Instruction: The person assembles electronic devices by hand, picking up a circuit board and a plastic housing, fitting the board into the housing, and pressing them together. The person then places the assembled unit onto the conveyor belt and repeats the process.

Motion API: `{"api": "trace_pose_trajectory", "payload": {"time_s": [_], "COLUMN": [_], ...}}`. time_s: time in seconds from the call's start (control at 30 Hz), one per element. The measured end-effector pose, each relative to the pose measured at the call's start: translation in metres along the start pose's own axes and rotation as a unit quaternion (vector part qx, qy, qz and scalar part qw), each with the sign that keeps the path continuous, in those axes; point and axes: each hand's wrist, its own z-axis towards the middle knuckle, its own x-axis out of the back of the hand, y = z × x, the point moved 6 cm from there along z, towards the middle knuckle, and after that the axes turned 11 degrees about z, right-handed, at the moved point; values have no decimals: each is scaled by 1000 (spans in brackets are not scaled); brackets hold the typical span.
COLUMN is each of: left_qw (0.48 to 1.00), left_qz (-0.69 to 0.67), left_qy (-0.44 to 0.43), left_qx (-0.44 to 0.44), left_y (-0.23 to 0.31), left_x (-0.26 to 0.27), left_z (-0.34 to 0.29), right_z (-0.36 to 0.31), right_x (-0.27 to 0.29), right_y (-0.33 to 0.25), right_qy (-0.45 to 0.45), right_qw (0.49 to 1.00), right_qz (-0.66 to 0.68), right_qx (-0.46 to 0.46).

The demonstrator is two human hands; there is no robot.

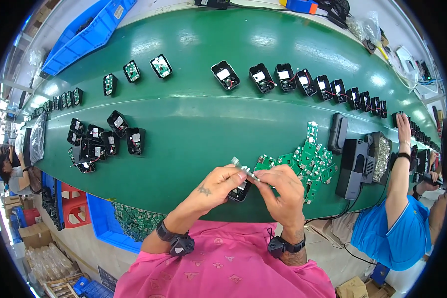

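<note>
Close to the table's near edge, my left hand point(216, 185) and my right hand point(283, 191) come together on a small circuit board point(244, 168). Both hands pinch it between thumb and fingers, and it is tilted almost edge-on. Right below it sits an open black housing point(239, 192), partly covered by my fingers. A heap of loose green circuit boards point(310, 161) spreads just beyond and right of my right hand. To the left is a cluster of black housings point(95, 141) with parts inside.
A row of open black housings point(285, 77) crosses the green table point(193, 119). At right stand a black device point(352, 166) and a bin of small metal parts point(381, 158). A co-worker's hand point(403, 126) reaches in there. A blue crate point(89, 32) lies far left; another blue bin point(102, 218) holds boards.
</note>
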Motion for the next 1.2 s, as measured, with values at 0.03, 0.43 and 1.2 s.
{"api": "trace_pose_trajectory", "payload": {"time_s": [0.03, 0.43, 1.2], "left_qw": [1000, 990, 986], "left_qz": [1, -84, -42], "left_qy": [-1, 16, 64], "left_qx": [0, -108, -151], "left_y": [2, 30, 40], "left_x": [0, -3, -16], "left_z": [1, -4, 2], "right_z": [0, 0, -1], "right_x": [0, 4, -14], "right_y": [-1, -7, 21], "right_qy": [-7, -20, 102], "right_qw": [1000, 994, 963], "right_qz": [-6, -59, 200], "right_qx": [11, 86, -147]}}
